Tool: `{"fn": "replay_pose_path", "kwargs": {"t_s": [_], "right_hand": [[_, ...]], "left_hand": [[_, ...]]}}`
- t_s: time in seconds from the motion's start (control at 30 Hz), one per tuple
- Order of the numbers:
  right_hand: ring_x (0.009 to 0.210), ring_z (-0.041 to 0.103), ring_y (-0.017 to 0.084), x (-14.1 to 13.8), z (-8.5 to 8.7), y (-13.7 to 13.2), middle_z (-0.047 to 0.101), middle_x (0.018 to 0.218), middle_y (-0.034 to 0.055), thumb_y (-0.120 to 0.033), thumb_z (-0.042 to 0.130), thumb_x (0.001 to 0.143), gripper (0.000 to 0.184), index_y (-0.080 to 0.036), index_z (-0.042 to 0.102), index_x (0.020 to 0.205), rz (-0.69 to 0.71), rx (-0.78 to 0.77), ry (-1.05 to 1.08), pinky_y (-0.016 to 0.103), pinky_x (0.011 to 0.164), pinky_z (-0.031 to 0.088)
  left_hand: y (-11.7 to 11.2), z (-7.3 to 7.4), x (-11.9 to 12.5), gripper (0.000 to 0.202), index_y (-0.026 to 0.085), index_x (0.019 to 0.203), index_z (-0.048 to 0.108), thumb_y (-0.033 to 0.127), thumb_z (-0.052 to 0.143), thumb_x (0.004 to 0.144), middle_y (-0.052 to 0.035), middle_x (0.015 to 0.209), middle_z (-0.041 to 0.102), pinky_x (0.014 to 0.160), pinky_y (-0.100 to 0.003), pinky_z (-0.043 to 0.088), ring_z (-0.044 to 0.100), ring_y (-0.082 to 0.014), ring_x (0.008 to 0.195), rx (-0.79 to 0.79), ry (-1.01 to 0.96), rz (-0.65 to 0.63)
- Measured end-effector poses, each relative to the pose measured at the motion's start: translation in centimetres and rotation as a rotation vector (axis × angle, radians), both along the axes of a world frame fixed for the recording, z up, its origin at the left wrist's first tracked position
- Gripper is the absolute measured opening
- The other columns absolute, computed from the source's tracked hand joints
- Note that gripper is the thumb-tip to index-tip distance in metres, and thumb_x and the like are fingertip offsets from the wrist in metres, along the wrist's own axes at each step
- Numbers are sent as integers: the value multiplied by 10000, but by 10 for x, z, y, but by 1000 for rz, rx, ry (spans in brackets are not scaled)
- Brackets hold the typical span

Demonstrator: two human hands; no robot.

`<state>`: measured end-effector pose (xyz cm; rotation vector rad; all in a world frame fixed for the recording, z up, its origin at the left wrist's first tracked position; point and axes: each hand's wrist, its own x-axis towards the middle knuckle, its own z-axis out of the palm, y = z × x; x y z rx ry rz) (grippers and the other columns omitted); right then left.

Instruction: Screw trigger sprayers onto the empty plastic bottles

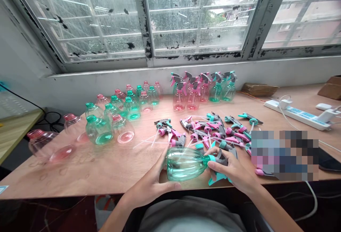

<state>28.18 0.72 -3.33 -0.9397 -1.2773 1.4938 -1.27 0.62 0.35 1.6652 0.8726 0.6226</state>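
Observation:
A clear green spray bottle (185, 164) lies on its side in the air between my hands, near the table's front edge. My left hand (157, 180) is wrapped round its base, with the thumb below. At the neck, my right hand (227, 166) grips the teal collar and grey trigger sprayer head (221, 160), which sits on the bottle's mouth. The sprayer's teal trigger (218, 178) points down toward me. Whether the collar is fully tightened cannot be seen. Just beyond the bottle lies a pile of loose pink, teal and grey trigger sprayers (207, 129) with thin white tubes.
Several open pink and green bottles (132, 108) stand at the left. Bottles with sprayers fitted (204, 91) stand together by the window wall. A white power strip (297, 114) with cables, a brown package (259, 89) and a dark flat object (329, 160) lie at the right.

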Motion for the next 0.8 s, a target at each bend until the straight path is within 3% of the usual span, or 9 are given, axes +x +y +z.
{"fn": "replay_pose_path", "kwargs": {"t_s": [0.17,0.3,0.47,0.67,0.8], "right_hand": [[523,668,162,0,3,0,704,601,-48,-424,825,856,331,-200,625,994,-10,-3,-15,280,572,530],[526,678,168,0,5,-2,717,591,-48,-434,815,865,323,-204,629,995,-13,10,-47,286,606,511],[533,675,181,1,5,-1,717,584,-45,-462,811,861,345,-207,625,1000,-13,6,-67,292,603,500],[540,677,202,0,5,-1,711,588,-38,-499,806,852,367,-212,626,993,-24,11,-102,320,616,505],[544,679,193,-1,6,-2,710,592,-43,-484,808,857,359,-209,628,1002,-19,15,-94,308,618,506]], "left_hand": [[0,-6,-3,1116,367,1639,-113,272,747,933,-21,1775,22,1314,-447,223,78,-323,1622,50,22,4],[0,-8,-3,1118,367,1622,-180,236,708,956,-29,1775,30,1298,-435,268,18,-302,1626,52,10,-9],[0,-2,-1,1163,358,1645,-88,314,796,891,-37,1772,86,1320,-479,175,127,-336,1615,63,24,18],[-1,-1,-2,1083,355,1654,-42,325,758,923,-20,1775,46,1331,-479,106,83,-317,1623,67,50,29],[-2,-5,-3,1094,359,1642,-124,247,716,950,-47,1776,5,1315,-481,190,50,-318,1624,87,44,12]]}}
